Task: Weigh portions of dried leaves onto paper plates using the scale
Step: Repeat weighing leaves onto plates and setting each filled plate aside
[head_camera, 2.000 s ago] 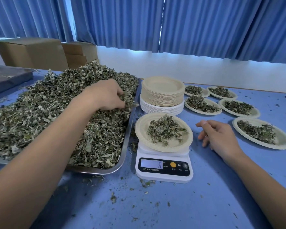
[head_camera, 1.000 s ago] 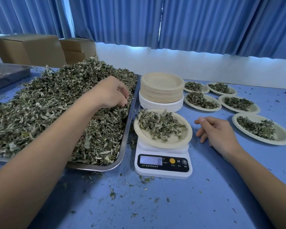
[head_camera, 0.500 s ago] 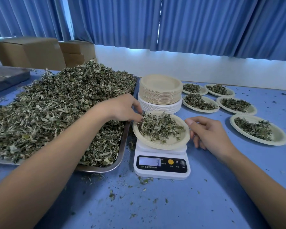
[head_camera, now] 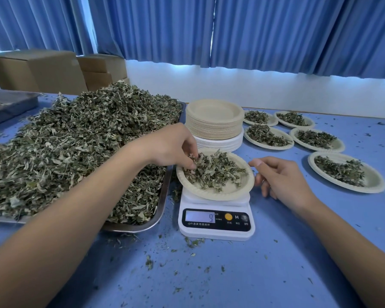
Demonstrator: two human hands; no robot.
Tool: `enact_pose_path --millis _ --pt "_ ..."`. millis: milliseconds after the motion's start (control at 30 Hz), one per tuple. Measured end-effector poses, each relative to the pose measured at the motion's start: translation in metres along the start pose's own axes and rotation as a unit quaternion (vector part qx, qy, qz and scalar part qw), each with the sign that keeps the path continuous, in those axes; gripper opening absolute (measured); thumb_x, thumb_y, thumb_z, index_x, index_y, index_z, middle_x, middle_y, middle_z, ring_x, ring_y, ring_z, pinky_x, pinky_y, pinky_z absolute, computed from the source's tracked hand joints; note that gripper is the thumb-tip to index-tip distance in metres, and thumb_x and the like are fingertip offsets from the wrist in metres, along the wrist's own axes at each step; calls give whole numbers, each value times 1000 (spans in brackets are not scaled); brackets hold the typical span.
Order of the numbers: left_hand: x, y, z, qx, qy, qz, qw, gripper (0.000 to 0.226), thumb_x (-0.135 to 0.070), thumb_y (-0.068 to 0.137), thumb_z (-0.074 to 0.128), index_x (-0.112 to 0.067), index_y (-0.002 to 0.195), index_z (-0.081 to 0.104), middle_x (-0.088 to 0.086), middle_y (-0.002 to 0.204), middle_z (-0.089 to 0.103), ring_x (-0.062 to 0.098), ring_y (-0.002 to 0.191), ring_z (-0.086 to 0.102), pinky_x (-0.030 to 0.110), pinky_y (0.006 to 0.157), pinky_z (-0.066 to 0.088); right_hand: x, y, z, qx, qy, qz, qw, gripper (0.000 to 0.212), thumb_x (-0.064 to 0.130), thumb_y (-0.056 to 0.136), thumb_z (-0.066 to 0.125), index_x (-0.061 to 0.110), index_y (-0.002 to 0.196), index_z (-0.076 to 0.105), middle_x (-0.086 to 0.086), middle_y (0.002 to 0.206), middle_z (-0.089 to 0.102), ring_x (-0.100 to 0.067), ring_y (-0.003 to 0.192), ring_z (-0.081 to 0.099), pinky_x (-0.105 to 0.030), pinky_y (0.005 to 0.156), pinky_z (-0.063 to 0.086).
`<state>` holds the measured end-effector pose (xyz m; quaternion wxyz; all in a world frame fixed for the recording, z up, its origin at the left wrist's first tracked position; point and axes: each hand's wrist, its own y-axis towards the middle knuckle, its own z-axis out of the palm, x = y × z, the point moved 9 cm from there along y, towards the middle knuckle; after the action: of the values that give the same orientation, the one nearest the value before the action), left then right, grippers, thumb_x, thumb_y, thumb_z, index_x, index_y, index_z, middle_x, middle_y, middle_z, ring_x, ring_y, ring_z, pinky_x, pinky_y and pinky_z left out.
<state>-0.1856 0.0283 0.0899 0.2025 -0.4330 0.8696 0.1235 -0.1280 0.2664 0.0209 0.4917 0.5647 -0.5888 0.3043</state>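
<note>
Head view: the scale [head_camera: 216, 227] is found on the blue table [head_camera: 242, 274], just beside the right rim of the metal tray [head_camera: 162, 205], and the narrow strip between them is strewn with crumbs. A paper plate [head_camera: 229, 190] is seated on the scale's platform and overhangs it at both sides. A portion of leaves [head_camera: 213, 172] is spread in the plate, and 9 is shown on the display [head_camera: 200, 216]. The left hand [head_camera: 171, 147] is reached across the tray's near right corner, with its fingertips bunched and pinched on leaves of that portion at the plate's left rim. The right hand [head_camera: 280, 178] is placed on the table just beside the plate's right rim, fingers loosely curled with nothing held; contact between thumb and rim cannot be determined. A stack of empty plates [head_camera: 213, 123] stands directly behind the plate, close to its far rim. Five filled plates [head_camera: 373, 182] are laid out to the right and rear right, the nearest being well apart from the right hand with bare table between. A heap of dried leaves [head_camera: 76, 147] is piled above the tray's rim. Bare table scattered with leaf fragments is noted in front of the scale, between the forearms. Cardboard boxes [head_camera: 42, 70] and a second tray [head_camera: 7, 103] are set at the far left.
</note>
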Motion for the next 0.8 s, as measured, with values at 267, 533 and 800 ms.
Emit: enact_pose_path --millis 267,533,800 --pt "14 -18 -59 -69 -116 -24 991 9 -27 77 86 -23 82 79 -6 74 74 1 62 59 29 69 49 -1 0 -5 -8 8 5 1000 20 33 101 61 20 96 75 -6 65 67 -20 45 52 -16 39 37" --pt "84 -35 -58 -16 146 -250 957 30 -13 78 84 -8 104 72 5 102 71 23 92 65 34 80 51 -2 0 -3 -9 -20 7 1000 21 36 101 61 21 96 76 -4 67 67 -22 48 56 -17 40 39" --pt "28 -16 -65 -121 3 -51 991 23 -12 90 73 -22 110 73 -2 100 71 16 88 69 38 88 58 -1 0 -4 -6 -42 -7 999 21 41 100 60 32 91 77 -3 68 68 -21 49 58 -26 42 39"
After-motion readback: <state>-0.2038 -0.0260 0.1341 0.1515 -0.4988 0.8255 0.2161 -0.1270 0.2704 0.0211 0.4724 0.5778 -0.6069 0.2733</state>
